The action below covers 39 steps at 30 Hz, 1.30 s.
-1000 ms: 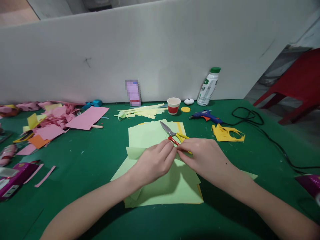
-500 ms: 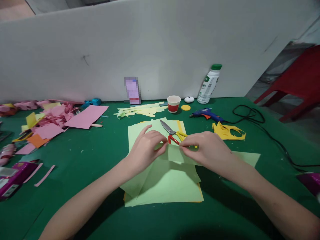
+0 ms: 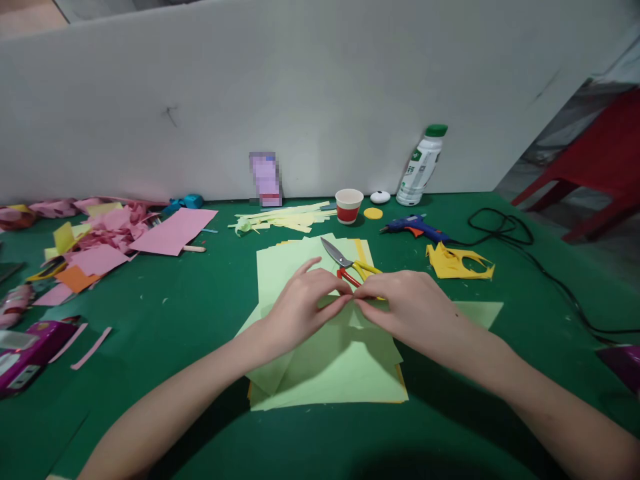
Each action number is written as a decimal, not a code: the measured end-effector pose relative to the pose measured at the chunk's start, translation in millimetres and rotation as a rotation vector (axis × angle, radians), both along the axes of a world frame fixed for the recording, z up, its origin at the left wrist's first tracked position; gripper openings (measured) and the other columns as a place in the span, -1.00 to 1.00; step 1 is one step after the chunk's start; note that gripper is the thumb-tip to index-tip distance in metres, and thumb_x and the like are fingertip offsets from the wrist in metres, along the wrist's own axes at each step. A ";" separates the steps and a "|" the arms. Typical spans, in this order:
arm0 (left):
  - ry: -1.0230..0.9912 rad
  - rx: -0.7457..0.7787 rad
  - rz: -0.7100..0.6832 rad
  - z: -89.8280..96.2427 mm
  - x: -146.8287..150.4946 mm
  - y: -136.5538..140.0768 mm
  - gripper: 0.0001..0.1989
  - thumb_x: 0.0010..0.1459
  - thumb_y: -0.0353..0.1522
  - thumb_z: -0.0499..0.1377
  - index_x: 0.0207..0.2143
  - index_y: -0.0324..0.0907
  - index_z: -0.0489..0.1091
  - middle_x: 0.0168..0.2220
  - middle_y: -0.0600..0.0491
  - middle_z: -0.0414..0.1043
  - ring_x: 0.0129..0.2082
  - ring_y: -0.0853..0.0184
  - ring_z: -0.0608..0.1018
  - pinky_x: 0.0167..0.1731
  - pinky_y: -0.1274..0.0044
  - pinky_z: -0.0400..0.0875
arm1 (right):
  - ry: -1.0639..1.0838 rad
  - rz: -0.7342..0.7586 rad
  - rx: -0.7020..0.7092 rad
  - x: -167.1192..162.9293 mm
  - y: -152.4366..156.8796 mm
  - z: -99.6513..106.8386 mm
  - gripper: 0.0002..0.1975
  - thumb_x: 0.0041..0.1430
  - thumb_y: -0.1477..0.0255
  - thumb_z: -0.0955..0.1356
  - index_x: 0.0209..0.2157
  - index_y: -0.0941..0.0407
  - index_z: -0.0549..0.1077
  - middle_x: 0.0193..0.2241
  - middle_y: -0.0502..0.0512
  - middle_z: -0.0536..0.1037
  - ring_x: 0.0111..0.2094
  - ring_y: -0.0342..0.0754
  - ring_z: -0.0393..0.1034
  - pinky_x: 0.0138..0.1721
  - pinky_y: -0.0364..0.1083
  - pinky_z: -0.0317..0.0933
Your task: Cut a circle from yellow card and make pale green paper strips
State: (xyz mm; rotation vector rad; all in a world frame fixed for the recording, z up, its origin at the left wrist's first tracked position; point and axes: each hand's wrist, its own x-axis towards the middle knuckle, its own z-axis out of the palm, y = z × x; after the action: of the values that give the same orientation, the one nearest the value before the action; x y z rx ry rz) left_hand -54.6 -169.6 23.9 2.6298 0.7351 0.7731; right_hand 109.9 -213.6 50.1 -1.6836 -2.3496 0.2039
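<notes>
Left hand (image 3: 305, 310) and right hand (image 3: 407, 307) meeting fingertip to fingertip mid-desk, both pinched on a light green sheet (image 3: 360, 317) held over a stack of green paper (image 3: 330, 373). Just beyond the fingers, scissors (image 3: 345, 261) with red and yellow handles, lying on the stack. Toward the far edge of the desk (image 3: 200, 313): red paper cup (image 3: 349, 205), white bottle (image 3: 421, 165), blue glue gun (image 3: 413, 227). Yellow cut-out scrap (image 3: 457, 262) to the right; pink scraps (image 3: 115, 233) at the far left corner.
</notes>
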 end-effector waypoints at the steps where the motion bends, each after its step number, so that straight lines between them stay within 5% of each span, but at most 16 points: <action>1: 0.007 0.011 0.019 -0.2 0.4 -0.5 -0.90 0.15 -0.41 0.04 -0.38 -0.18 0.34 -0.43 0.12 0.47 -0.40 0.43 0.48 0.13 0.27 0.02 | 0.004 -0.005 0.000 -1.2 -0.2 -0.1 -0.76 0.10 0.50 0.22 -0.50 0.13 0.50 -0.54 0.02 0.54 -0.48 -0.08 0.37 -0.53 -0.14 -0.03; 4: -0.011 0.025 0.021 -0.1 0.6 0.0 -0.91 0.14 -0.43 0.06 -0.39 -0.20 0.34 -0.43 0.13 0.47 -0.42 0.45 0.48 0.16 0.26 -0.04 | 0.008 -0.020 0.002 -2.3 -0.6 -0.5 -0.77 0.10 0.50 0.22 -0.47 0.13 0.51 -0.50 0.04 0.55 -0.45 -0.07 0.39 -0.53 -0.15 -0.04; 7: -0.059 -0.019 -0.003 -0.6 0.4 0.8 -0.91 0.13 -0.44 0.06 -0.39 -0.22 0.35 -0.42 0.11 0.48 -0.44 0.45 0.48 0.08 0.31 0.15 | 0.000 -0.035 0.017 -2.8 -1.1 -3.0 -0.77 0.09 0.51 0.23 -0.47 0.12 0.52 -0.52 0.04 0.55 -0.47 -0.08 0.39 -0.54 -0.15 -0.05; 10: -0.020 -0.138 0.022 -0.8 -0.9 1.5 -0.90 0.13 -0.42 0.06 -0.38 -0.22 0.35 -0.41 0.08 0.47 -0.43 0.41 0.48 -0.22 0.47 0.40 | -0.007 -0.040 0.053 -1.7 -1.7 -4.6 -0.78 0.07 0.50 0.25 -0.52 0.12 0.51 -0.55 0.03 0.54 -0.50 -0.09 0.38 -0.55 -0.16 -0.06; 13: 0.014 -0.179 0.071 1.0 -3.3 4.0 -0.91 0.12 -0.42 0.06 -0.38 -0.22 0.35 -0.42 0.07 0.45 -0.43 0.39 0.47 -0.41 0.56 0.38 | 0.007 -0.053 0.082 3.8 -2.0 -0.1 -0.79 0.05 0.49 0.26 -0.52 0.11 0.52 -0.54 0.03 0.55 -0.51 -0.09 0.37 -0.54 -0.16 -0.03; 21: -0.007 -0.153 0.195 7.0 -11.7 22.1 -0.90 0.09 -0.42 0.06 -0.42 -0.22 0.36 -0.42 0.07 0.46 -0.46 0.41 0.45 -0.46 0.58 0.36 | 0.109 -0.135 0.091 30.0 -1.7 20.4 -0.78 0.02 0.44 0.26 -0.53 0.09 0.54 -0.51 -0.01 0.58 -0.50 -0.05 0.39 -0.52 -0.12 0.10; 32: -0.125 -0.086 0.405 11.0 -41.1 61.0 -0.87 0.07 -0.40 0.05 -0.46 -0.25 0.35 -0.43 0.00 0.45 -0.42 0.35 0.47 -0.41 0.54 0.39 | 0.056 -0.199 0.260 69.6 -1.6 23.8 -0.87 -0.03 0.40 0.32 -0.51 0.04 0.52 -0.46 0.04 0.59 -0.44 0.06 0.43 -0.49 -0.04 0.16; 35: -0.148 -0.064 0.307 10.4 -26.5 40.1 -0.86 0.12 -0.35 0.07 -0.30 -0.22 0.36 -0.27 0.01 0.46 -0.30 0.38 0.48 -0.30 0.55 0.39 | 0.004 -0.043 0.185 45.7 -3.6 18.3 -0.80 0.06 0.45 0.26 -0.53 0.06 0.50 -0.49 0.01 0.57 -0.49 -0.03 0.41 -0.52 -0.10 0.12; 39: -0.096 -0.047 -0.011 3.9 -3.7 4.6 -0.85 0.15 -0.39 0.07 -0.23 -0.22 0.35 -0.27 0.00 0.47 -0.28 0.38 0.48 -0.28 0.55 0.37 | -0.004 0.040 0.202 12.9 -7.2 8.8 -0.78 0.09 0.51 0.24 -0.51 0.10 0.50 -0.54 0.03 0.54 -0.51 -0.09 0.40 -0.55 -0.16 0.07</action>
State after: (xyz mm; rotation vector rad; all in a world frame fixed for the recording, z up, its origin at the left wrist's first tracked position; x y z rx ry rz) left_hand -58.4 -165.0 27.9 2.5329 0.7031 0.8618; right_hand 122.7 -220.8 59.0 -1.5451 -2.3204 -0.0293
